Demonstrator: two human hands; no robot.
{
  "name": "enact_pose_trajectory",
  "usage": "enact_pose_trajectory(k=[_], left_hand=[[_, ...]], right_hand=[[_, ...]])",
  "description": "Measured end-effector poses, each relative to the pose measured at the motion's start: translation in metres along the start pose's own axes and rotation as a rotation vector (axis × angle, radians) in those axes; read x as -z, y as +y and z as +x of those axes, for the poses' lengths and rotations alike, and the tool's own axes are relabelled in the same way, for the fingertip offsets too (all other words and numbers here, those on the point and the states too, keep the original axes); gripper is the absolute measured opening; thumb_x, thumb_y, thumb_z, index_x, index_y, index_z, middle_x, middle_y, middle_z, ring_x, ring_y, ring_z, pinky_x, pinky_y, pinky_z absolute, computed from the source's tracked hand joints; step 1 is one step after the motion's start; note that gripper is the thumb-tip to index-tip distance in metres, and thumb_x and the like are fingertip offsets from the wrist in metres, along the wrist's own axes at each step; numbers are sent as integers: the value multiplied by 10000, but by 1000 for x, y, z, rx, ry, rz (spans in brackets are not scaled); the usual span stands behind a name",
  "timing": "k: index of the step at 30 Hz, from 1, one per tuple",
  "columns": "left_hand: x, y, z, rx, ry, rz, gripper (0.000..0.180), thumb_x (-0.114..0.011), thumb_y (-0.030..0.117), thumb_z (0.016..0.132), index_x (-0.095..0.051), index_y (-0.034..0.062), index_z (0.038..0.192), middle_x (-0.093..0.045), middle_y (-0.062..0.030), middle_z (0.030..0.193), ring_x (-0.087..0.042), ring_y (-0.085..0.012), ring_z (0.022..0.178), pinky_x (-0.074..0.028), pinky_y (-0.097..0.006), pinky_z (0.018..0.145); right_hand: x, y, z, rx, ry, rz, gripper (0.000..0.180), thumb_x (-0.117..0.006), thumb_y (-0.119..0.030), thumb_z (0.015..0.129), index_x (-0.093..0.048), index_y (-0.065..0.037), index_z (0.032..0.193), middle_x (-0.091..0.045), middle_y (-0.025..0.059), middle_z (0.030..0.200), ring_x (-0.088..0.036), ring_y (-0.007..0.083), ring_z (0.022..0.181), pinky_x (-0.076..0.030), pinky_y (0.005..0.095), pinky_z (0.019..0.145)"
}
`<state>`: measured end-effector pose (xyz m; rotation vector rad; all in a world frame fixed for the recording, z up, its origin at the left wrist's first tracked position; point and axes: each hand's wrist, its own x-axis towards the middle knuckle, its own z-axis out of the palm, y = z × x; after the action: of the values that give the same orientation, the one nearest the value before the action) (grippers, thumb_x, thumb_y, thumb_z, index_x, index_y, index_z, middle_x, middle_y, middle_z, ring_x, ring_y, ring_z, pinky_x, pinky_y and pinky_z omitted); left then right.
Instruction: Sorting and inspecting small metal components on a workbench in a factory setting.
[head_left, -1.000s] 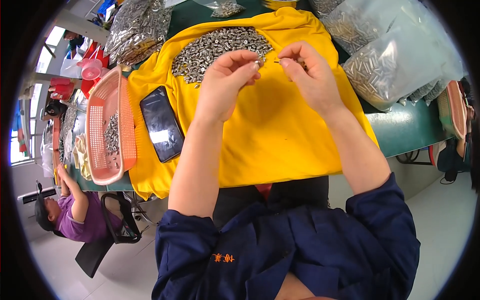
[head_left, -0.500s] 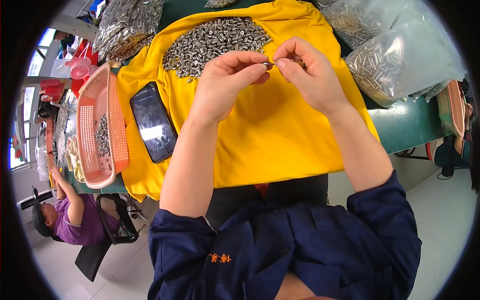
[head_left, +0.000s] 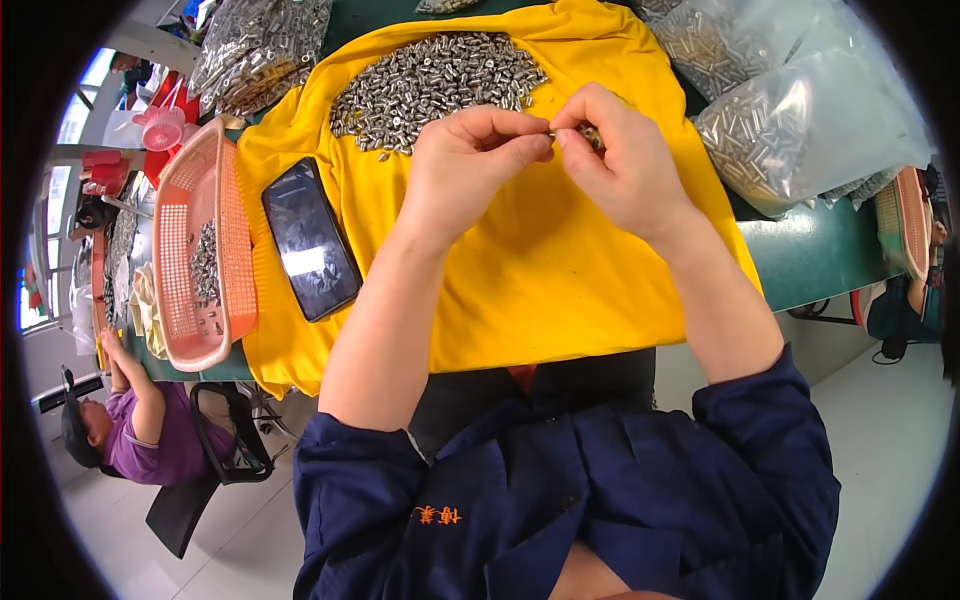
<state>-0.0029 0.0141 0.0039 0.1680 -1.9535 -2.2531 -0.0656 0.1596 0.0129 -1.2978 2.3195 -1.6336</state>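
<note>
- On my feed, left hand [head_left: 455, 165] and right hand [head_left: 627, 165] meet fingertip to fingertip over the yellow cloth [head_left: 560, 280].
- Left grip: pinched on a small metal part [head_left: 552, 134], mostly hidden.
- Right grip: curled around brassy bits [head_left: 593, 137] — I can't tell what its fingertips pinch.
- Pile of metal parts [head_left: 435, 85]: cloth's far end.
- Risk, as I judge it: a slack pinch could drop the part into the cloth's folds — uncurling right fingers could spill the bits.

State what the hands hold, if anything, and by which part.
A tiny dark metal piece, pinched where left hand and right hand meet, gripped part hidden; something brownish shows inside the latter.
</note>
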Motion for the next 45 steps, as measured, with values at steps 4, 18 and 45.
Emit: enact_pose_trajectory(k=[4, 18, 45], left_hand=[[3, -4, 2, -5, -1, 46, 109, -591, 4, 728, -592, -20, 834, -609, -55, 764, -577, -98, 693, -461, -192, 646], [5, -4, 4, 19, -34, 296, 201, -513, 24, 798, -543, -22, 991, -588, -48, 835, -564, -113, 742, -440, -205, 679], [3, -5, 0, 126, -52, -307, 145, -562, 26, 772, -562, -10, 912, -592, -68, 802, -576, -137, 723, -477, -243, 688]], right_hand=[[-3, 3, -1, 40, 9, -57, 69, -509, -73, 736, -484, -33, 786, -501, 93, 605, -482, 192, 520, -377, 274, 487], [0, 11, 3, -144, 92, 309, 58, -501, -77, 777, -494, -24, 802, -495, -7, 660, -404, 47, 556, -336, 191, 494], [1, 1, 1, -92, 36, 258, 49, -488, -69, 769, -484, -25, 792, -484, 23, 639, -418, 80, 540, -347, 210, 486]])
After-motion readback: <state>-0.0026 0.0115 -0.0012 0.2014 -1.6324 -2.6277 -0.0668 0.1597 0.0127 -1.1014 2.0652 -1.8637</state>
